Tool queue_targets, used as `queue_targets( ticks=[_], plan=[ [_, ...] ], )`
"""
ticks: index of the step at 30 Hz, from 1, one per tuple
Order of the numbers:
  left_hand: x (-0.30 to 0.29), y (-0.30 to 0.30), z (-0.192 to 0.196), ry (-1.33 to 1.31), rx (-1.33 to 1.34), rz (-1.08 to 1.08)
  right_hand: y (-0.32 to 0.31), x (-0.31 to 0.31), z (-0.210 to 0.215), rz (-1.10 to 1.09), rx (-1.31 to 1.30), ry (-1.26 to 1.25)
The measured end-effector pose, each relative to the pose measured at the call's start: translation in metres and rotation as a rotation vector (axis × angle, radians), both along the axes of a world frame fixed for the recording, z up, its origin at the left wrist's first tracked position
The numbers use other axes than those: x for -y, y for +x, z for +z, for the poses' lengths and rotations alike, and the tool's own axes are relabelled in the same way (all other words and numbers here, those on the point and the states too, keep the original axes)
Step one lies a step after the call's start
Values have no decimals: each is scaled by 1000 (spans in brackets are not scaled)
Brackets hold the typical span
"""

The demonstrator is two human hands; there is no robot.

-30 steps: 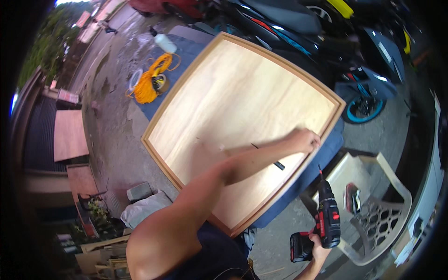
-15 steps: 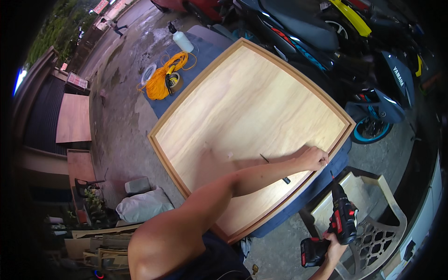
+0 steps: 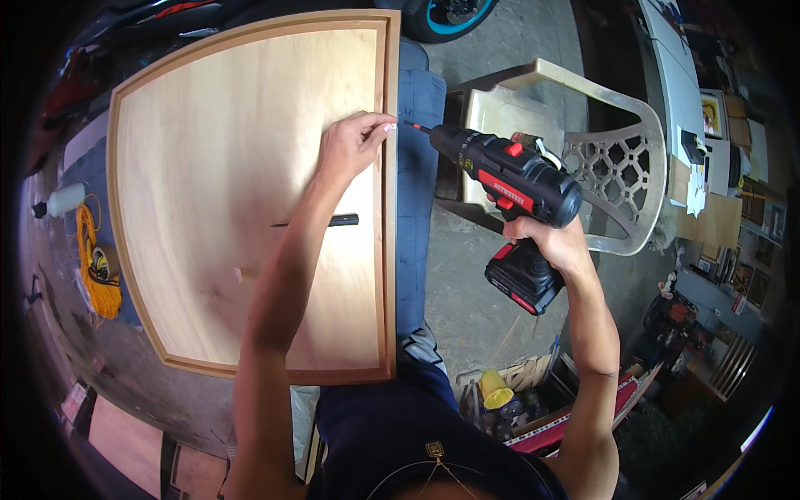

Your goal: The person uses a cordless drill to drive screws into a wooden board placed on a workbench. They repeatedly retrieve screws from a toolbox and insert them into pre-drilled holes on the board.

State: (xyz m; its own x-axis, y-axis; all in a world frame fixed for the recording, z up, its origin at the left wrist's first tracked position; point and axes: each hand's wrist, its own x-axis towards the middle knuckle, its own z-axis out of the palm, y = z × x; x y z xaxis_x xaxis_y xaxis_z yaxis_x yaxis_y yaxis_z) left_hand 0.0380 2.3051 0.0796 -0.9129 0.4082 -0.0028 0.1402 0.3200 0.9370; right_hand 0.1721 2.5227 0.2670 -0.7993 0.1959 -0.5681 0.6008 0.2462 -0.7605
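A wide wooden panel (image 3: 225,167) with a raised wooden rim (image 3: 387,275) lies flat in front of me. My left hand (image 3: 354,146) reaches over it, thumb and fingers pinched together at the right rim; what they hold is too small to make out. My right hand (image 3: 546,242) grips a black and red cordless drill (image 3: 508,171) by its handle, off the panel's right side. The drill's bit (image 3: 415,126) points left toward my pinched fingertips, a short gap apart. A thin-shafted tool with a black handle (image 3: 343,220), like a screwdriver, rests on the panel beside my left forearm.
Blue padded cloth (image 3: 417,208) shows under the panel's right edge. A cream plastic chair (image 3: 621,158) stands right, behind the drill. At far left are orange cord (image 3: 87,258), a tape roll (image 3: 102,262) and a white bottle (image 3: 67,200). A motorcycle wheel (image 3: 450,17) is at the top.
My view has swung to the right and downward. The drill has come up from low beside the chair to the rim, its bit now level with my left fingers, which stay pinched there.
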Motion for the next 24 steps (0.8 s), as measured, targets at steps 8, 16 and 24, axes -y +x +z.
queue_targets(
  ticks=[8, 16, 24],
  plan=[
    [7, -2, -12, 153, 215, -28, -6, 5, 8, 53, -4, 20],
    [2, -1, 1, 58, 157, -1, -13, 5, 10, 128, -14, 75],
    [1, 2, 3, 1, 31, 30, -14, 3, 11, 156, -44, 70]
  ],
)
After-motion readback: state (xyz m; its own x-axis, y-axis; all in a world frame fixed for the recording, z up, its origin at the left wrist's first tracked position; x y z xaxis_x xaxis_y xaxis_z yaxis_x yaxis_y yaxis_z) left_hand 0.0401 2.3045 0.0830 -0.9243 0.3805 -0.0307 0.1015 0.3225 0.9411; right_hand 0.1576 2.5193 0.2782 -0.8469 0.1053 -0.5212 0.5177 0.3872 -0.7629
